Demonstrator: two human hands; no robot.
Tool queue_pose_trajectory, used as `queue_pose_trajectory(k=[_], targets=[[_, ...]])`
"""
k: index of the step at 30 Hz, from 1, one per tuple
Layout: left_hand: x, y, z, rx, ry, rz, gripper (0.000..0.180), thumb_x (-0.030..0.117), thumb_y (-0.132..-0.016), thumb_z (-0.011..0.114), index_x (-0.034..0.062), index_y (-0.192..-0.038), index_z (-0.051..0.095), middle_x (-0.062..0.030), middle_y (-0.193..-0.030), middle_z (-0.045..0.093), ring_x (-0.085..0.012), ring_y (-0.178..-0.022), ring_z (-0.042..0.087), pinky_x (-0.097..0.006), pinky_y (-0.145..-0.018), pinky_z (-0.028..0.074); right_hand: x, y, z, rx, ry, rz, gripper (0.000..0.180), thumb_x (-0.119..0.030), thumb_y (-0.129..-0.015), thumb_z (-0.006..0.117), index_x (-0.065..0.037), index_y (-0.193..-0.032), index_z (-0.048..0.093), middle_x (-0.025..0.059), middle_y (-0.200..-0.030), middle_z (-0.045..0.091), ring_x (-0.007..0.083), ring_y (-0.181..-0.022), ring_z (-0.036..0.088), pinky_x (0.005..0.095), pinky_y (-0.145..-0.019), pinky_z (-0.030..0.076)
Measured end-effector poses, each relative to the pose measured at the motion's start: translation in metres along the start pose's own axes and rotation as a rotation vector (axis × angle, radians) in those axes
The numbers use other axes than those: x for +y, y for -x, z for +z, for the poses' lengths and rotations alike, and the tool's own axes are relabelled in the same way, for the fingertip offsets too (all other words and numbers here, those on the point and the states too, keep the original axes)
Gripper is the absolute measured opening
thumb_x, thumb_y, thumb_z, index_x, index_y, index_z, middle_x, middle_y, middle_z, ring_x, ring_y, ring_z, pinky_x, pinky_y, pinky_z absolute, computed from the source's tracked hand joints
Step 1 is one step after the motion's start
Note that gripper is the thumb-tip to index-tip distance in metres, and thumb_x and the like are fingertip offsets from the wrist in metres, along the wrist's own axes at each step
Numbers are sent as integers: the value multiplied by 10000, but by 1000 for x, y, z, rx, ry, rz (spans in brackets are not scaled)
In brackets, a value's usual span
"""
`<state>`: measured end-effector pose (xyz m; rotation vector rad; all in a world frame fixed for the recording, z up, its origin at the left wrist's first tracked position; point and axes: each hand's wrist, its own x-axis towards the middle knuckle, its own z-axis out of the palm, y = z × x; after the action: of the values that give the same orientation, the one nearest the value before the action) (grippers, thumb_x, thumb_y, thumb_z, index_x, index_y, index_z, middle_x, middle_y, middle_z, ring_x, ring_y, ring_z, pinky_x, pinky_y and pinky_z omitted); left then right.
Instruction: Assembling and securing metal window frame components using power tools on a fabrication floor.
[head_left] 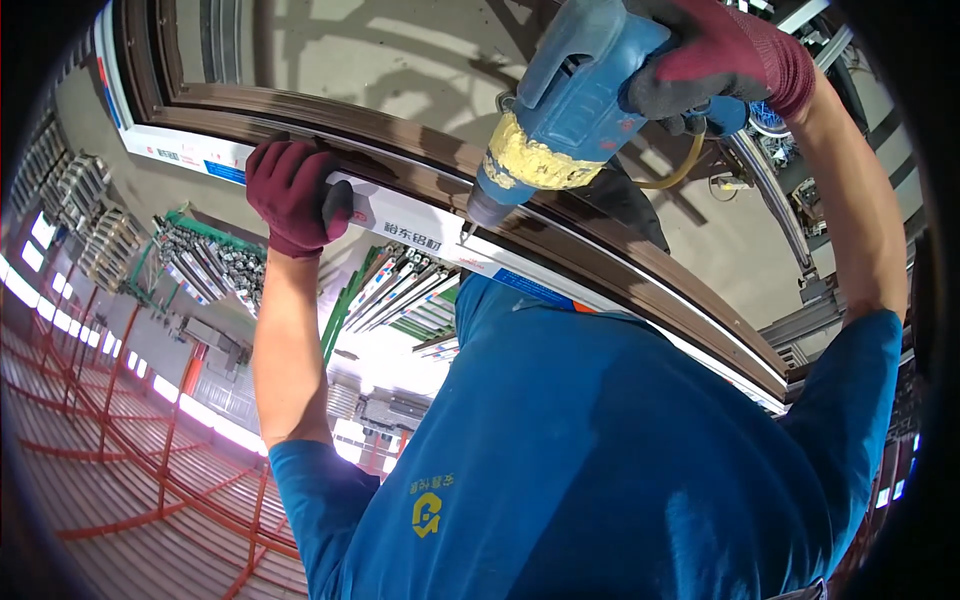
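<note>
A large brown metal frame, like that of a window, runs from the upper left to the lower right in front of my body. White printed film covers its near outer side. My left hand, in a maroon glove with dark fingertips, is closed over this near rail. My right hand, gloved alike, grips a blue power drill with rough yellow wrapping near its chuck. The drill points down toward the rail, right of my left hand. Its thin bit meets the white side; how deep it sits cannot be seen.
A yellow hose or cord curves beside the drill. Grey metal bars and loose parts lie at the right. Racks of long profiles and bundled stock stand beyond my left arm.
</note>
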<state>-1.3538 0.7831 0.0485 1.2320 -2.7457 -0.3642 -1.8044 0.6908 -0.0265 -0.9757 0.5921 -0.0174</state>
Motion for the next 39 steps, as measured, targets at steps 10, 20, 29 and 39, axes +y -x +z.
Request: queue_pose_trajectory(k=[10, 20, 29, 39], targets=[[1, -6, 1, 14, -3, 38, 431, 457, -867, 531, 63, -830, 701, -142, -812, 648, -387, -820, 645, -490, -917, 511, 16, -23, 11, -216, 72, -535, 515, -280, -867, 880, 31, -1223, 676, 45, -1003, 756, 101, -876, 665, 281, -760, 562], [1, 1, -1, -4, -27, 11, 439, 447, -852, 541, 44, -869, 714, -158, -867, 671, -405, -862, 657, -495, -907, 507, -12, 8, 22, -136, -147, -40, 510, -248, -883, 859, 29, -1263, 662, 35, -1024, 749, 84, -902, 657, 263, -754, 556], [-1, 1, 2, 32, 5, -1, 479, 559, -872, 563, 102, -839, 703, -103, -844, 652, -344, -834, 651, -472, -887, 497, -15, 12, 24, -12, 18, 68, 664, -227, -814, 870, 6, -1376, 605, 83, -1135, 725, 143, -986, 678, 311, -828, 574], [-1, 3, -1, -1, -7, 1, 595, 629, -928, 467, 90, -853, 706, -102, -839, 649, -335, -833, 652, -483, -908, 498, -7, 19, 12, -102, -177, 160, 664, -233, -805, 883, 22, -1358, 617, 95, -1146, 732, 150, -989, 694, 307, -825, 588]])
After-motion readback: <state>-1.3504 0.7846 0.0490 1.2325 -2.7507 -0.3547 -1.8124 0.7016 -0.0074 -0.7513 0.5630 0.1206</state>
